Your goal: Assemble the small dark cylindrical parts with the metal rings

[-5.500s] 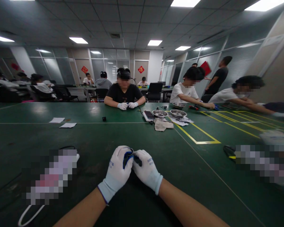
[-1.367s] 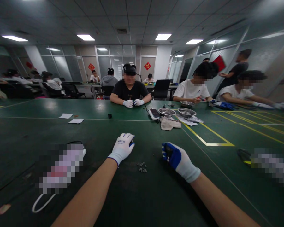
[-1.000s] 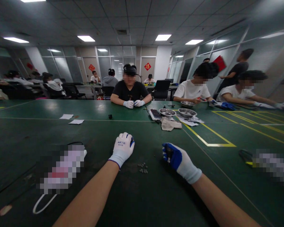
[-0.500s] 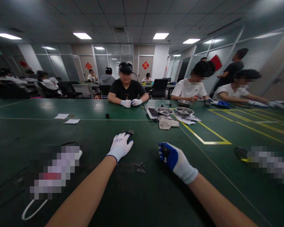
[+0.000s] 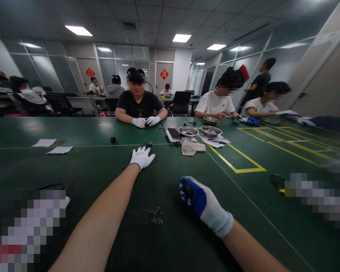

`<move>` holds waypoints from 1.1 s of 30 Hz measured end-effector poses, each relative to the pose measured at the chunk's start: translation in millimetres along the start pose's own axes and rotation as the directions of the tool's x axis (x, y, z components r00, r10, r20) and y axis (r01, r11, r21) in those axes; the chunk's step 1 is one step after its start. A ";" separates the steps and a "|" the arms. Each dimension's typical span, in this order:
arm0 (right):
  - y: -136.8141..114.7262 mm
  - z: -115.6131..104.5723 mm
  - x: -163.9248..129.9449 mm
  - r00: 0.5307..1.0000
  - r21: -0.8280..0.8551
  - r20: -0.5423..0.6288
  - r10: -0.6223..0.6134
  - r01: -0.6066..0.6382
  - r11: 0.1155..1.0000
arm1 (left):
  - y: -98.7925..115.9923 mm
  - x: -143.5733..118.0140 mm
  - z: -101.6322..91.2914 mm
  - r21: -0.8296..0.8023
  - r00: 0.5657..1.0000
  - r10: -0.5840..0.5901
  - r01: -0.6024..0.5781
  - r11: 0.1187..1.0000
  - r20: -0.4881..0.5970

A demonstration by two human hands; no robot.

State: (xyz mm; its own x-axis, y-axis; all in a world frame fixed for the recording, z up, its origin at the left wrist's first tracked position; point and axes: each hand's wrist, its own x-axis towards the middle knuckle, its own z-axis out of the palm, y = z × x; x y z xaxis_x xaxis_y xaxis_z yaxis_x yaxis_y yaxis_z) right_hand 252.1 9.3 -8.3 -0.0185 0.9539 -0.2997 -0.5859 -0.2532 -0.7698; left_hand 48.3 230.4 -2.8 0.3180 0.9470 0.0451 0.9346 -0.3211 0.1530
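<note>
My left hand (image 5: 142,157), in a white glove with a blue-edged cuff, lies palm down far out on the green table, fingers spread. Just past its fingertips is a small dark piece (image 5: 149,144) with a thin part to its left; whether they touch I cannot tell. My right hand (image 5: 197,198), gloved in white with a blue palm, is curled around a black object (image 5: 189,191) with a small shiny end. The fingers hide most of it, so its kind is unclear. Between my arms lie several small metal nuts or rings (image 5: 156,220) in a loose cluster.
Metal bowls (image 5: 188,132), a phone (image 5: 174,133) and a beige cloth (image 5: 193,146) sit ahead on the right. A small black block (image 5: 113,139) and white papers (image 5: 59,150) are left. A person (image 5: 140,102) with gloved hands sits opposite. Yellow tape (image 5: 251,171) marks the table.
My left hand has slid farther out across the table, and the small dark piece has moved away with it, up to the pale line. My right hand stays closed. The view has turned right.
</note>
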 end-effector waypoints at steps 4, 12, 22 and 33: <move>-2.9 5.8 -7.1 0.999 0.001 -0.002 0.041 -0.041 0.999 | -2.1 6.1 -2.4 -0.011 1.000 -0.011 0.011 1.000 0.017; -3.5 11.4 -5.1 0.999 -0.031 -0.015 0.033 -0.034 0.999 | -2.9 -31.7 -4.6 -0.077 1.000 0.021 -0.023 0.997 -0.018; -4.7 7.6 3.2 1.000 -0.024 -0.021 0.017 -0.017 1.000 | -0.7 -123.5 -11.7 -0.174 0.996 0.081 -0.088 0.981 -0.042; 0.0 13.3 3.1 0.987 -0.119 0.000 -0.159 0.157 0.980 | 11.4 -196.9 -18.6 -0.424 0.985 0.162 -0.169 0.890 -0.052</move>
State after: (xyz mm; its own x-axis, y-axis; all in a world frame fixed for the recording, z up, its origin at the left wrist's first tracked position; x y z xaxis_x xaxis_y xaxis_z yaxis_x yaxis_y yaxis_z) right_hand 241.2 14.4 -1.7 0.0749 0.9819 -0.1740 -0.4810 -0.1173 -0.8688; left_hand -6.6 40.4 8.4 0.4567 0.8815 0.1202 0.7104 -0.4427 0.5472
